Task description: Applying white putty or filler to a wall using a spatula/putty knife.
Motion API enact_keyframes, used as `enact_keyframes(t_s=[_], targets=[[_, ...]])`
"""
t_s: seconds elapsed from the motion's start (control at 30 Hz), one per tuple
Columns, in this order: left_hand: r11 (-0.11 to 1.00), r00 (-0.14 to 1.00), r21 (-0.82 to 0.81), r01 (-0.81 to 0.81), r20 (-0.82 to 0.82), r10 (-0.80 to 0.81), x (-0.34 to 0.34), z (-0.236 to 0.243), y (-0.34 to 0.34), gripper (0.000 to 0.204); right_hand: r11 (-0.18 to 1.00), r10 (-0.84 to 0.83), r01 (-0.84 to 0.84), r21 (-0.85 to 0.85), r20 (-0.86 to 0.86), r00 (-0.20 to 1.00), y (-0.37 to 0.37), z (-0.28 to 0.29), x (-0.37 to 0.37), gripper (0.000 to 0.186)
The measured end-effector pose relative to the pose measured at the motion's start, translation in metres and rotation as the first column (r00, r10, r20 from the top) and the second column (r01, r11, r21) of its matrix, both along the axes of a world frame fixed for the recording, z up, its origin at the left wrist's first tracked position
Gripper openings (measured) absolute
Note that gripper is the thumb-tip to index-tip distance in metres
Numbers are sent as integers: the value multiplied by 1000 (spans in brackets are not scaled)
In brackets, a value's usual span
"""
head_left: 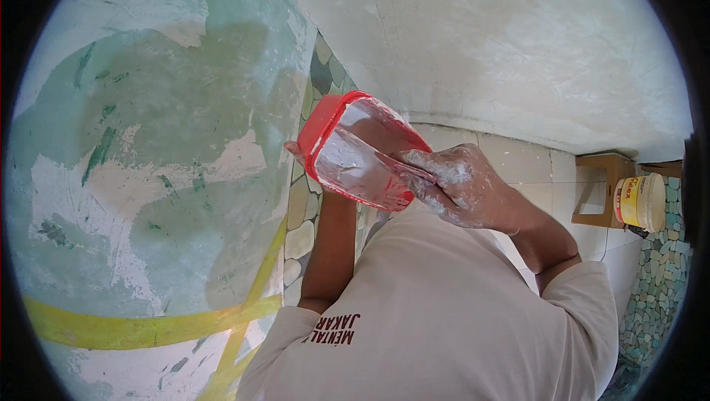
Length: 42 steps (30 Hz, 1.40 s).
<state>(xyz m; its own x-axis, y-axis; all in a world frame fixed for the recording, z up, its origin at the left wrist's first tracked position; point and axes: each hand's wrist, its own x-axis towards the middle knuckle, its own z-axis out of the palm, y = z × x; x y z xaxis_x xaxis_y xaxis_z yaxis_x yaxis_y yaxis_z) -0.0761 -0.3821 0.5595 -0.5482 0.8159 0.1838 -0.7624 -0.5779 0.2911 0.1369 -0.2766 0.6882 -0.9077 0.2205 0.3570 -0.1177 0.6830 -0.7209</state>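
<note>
Pinches the scraper (390, 160) in the right hand (460, 179), angled leftward into the tub (319, 123), seemingly cupped from beneath by the left hand (294, 151).

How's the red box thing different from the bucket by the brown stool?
The red container is boxy; the bucket is round. The container is red outside, while the bucket is cream with a yellow label. The left hand holds the container, but the bucket is unheld. Both are containers.

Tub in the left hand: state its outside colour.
The tub is red outside, best seen in the head view.
</note>
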Motion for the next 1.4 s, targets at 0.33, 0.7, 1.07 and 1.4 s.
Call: enact_keyframes(t_s=[0.33, 0.7, 1.07, 1.4], targets=[[999, 999, -39, -33, -28, 32, 36, 6, 35, 99, 997, -80, 79, 15, 85, 993, 33, 1, 34, 33], [951, 965, -244, -188, 136, 226, 61, 11, 68, 99, 799, -1, 34, -600, 55, 998, 58, -24, 54, 18], [932, 954, -227, -283, -164, 249, 80, -7, 95, 100, 410, -64, 84, -908, 63, 996, 73, -59, 83, 20], [962, 982, -239, -130, -166, 92, 65, -28, 99, 87, -169, -158, -40, -985, -13, 987, 81, -72, 72, 21]])
